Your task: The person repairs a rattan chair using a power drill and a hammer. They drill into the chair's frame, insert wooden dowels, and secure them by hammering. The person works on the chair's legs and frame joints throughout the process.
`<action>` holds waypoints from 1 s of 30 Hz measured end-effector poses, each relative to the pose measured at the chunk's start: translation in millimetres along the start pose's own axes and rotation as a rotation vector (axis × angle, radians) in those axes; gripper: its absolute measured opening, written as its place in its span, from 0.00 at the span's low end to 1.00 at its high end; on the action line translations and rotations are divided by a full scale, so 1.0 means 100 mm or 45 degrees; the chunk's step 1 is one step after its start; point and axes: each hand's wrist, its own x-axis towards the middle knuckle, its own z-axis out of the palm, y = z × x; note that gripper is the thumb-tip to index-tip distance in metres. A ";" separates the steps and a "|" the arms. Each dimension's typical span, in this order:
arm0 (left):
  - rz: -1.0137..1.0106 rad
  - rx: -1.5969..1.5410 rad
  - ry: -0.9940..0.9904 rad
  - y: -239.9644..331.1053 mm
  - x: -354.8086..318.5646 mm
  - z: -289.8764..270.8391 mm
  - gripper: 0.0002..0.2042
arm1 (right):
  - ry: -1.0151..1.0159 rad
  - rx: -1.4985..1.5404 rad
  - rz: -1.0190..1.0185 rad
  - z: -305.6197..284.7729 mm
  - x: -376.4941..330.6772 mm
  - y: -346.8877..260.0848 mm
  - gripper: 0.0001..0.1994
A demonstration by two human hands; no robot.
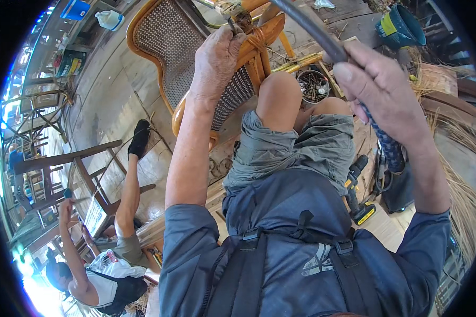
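Observation:
A glossy orange-brown rattan chair with woven cane panels lies tilted ahead of me. My left hand is closed in a pinch at its bound joint; a thin dark piece shows at the fingertips, too small to name. Raised at the right, my right hand wraps round a long dark bar with a blue-black braided grip. The bar's far end runs out of the top of the view.
A round tin of loose screws stands beyond my knees. By my right hip is a yellow-black cordless drill. A dark green bucket is at far right. At lower left a co-worker sits near a brown chair frame.

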 end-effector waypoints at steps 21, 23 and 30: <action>-0.107 -0.155 -0.029 0.10 0.04 -0.03 0.07 | 0.369 -0.549 -0.739 0.06 0.37 -0.09 0.15; -0.091 -0.087 -0.041 0.01 0.04 -0.05 0.07 | 0.134 -0.368 -0.132 0.03 0.35 -0.20 0.15; -0.126 -0.157 -0.022 0.04 0.01 -0.06 0.07 | -0.055 -0.187 -0.586 -0.30 0.35 -0.46 0.17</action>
